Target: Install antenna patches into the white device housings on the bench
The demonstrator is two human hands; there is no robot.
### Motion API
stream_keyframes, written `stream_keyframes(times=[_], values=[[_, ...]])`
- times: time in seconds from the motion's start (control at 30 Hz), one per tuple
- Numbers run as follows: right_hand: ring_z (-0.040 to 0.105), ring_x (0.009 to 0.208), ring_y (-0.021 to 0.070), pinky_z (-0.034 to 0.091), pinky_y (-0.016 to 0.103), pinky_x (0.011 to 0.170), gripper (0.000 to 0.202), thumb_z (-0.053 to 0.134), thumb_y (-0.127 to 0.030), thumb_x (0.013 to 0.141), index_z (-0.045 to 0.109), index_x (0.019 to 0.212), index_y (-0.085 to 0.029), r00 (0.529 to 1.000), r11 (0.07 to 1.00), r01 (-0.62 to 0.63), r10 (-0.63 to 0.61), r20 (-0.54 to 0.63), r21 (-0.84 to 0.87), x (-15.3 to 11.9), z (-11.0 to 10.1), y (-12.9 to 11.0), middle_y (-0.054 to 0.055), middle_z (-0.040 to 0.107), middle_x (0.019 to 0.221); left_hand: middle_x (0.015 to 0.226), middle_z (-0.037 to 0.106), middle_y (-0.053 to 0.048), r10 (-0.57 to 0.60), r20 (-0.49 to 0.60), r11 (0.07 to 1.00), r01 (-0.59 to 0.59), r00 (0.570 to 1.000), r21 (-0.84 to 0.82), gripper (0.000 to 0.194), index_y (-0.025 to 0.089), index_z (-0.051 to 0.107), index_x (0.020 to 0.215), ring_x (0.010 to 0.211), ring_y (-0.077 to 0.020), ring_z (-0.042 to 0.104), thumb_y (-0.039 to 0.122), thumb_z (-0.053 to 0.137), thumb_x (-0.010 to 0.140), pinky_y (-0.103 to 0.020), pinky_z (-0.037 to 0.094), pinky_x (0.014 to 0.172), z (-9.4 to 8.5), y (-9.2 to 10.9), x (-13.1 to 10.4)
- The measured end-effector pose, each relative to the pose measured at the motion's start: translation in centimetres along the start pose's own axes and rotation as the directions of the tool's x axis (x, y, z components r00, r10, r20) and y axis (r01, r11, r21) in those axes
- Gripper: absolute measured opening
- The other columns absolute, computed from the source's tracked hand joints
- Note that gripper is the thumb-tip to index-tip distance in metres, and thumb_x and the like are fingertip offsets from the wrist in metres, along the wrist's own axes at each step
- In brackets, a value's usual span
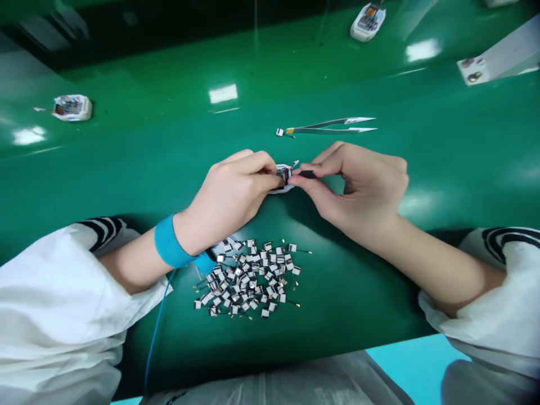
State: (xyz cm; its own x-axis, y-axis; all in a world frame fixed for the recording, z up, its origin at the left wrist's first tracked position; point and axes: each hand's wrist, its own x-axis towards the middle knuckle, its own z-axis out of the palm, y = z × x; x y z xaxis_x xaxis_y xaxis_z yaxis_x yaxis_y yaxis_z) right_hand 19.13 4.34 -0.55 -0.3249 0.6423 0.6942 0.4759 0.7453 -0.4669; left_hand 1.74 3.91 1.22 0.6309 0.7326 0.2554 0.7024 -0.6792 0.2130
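Note:
My left hand [238,194] is closed on the left side of a small white device housing [283,179] with wiring and a circuit inside. Its fingertips cover part of the housing. At the other side my right hand [354,180] pinches a small black piece [307,174] between thumb and forefinger; its exact kind is hard to make out. The right fingertips touch or nearly touch the housing's right edge. Just beyond the hands lie grey tweezers [333,126], with a small white square part with a short lead [280,133] by their left end.
A heap of small white-and-black parts with short leads [248,278] lies nearer my body. Farther off are two open white housings, one at left [72,108] and one at upper right [368,22]. A blue wrist strap [171,242] trails a blue cord. A metal bracket [498,56] stands at right.

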Motion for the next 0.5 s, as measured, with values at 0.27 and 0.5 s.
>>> stream_keyframes(times=[0.27,0.5], values=[[0.057,0.064,0.0088,0.046,0.019,0.055,0.022,0.059,-0.011,0.068,0.040,0.061,-0.020,0.999,0.990,-0.036,0.037,-0.005,0.135,-0.66,0.41,0.30,-0.004,0.055,0.061,0.083,0.058,0.000,-0.001,-0.014,0.999,0.001,1.000,-0.033,0.023,0.019,0.062,0.079,0.074,-0.0124,0.051,0.015,0.040,0.083,-0.024,0.041,0.067,0.04,0.19,-0.25],[0.057,0.063,0.0103,0.046,0.022,0.054,0.022,0.057,-0.015,0.070,0.039,0.060,-0.019,0.999,0.991,-0.046,0.044,0.021,0.126,-0.45,0.55,0.39,-0.003,0.053,0.059,0.082,0.058,-0.001,0.003,-0.024,1.000,-0.004,1.000,-0.031,0.023,0.017,0.062,0.075,0.072,-0.0124,0.050,0.016,0.040,0.083,-0.023,0.041,0.066,0.17,0.01,-0.22]])
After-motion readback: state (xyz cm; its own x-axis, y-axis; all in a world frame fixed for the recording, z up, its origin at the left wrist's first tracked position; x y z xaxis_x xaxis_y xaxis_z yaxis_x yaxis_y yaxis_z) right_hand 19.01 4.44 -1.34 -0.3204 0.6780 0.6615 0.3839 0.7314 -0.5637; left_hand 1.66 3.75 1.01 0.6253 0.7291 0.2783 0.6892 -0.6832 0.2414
